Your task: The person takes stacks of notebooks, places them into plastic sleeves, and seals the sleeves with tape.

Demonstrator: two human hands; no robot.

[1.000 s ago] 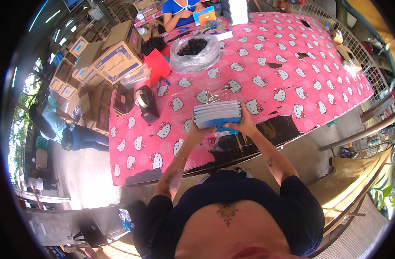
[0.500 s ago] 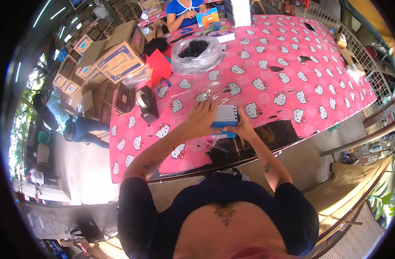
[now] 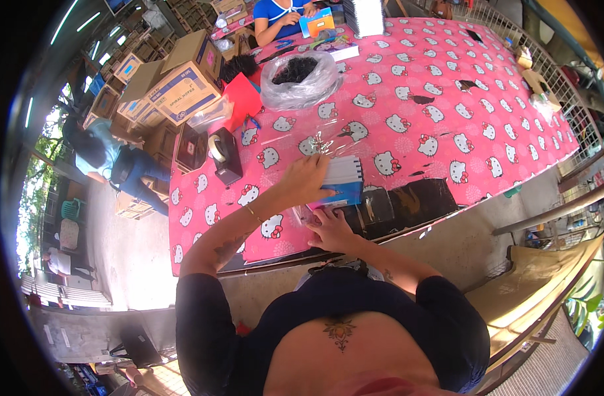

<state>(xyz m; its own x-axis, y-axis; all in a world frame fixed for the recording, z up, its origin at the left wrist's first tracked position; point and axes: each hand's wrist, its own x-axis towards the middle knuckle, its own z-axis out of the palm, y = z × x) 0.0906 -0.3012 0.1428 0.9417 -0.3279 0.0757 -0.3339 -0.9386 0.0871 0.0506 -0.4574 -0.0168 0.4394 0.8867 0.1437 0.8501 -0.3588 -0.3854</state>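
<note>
A stack of spiral notebooks (image 3: 343, 173) with pale page edges and a blue cover lies near the table's front edge. Clear plastic wrap (image 3: 323, 146) spreads behind it and shows again at its front left corner. My left hand (image 3: 306, 179) grips the stack along its left side, fingers bent over it. Just in front of the stack, my right hand (image 3: 333, 231) has its fingers curled at the wrap by the front left corner. Part of that wrap is hidden beneath the hand.
A tape dispenser (image 3: 224, 157) stands to the left, near cardboard boxes (image 3: 186, 92). Behind are a clear bag of black material (image 3: 298, 82) and a red folder (image 3: 242, 102). Across the table a person in blue (image 3: 279, 20) holds a notebook. Torn black patches (image 3: 421, 203) mark the tablecloth.
My right hand has left the stack's right side and moved left and nearer me, to its front corner. My left hand stays on the stack. At left, another person has shifted.
</note>
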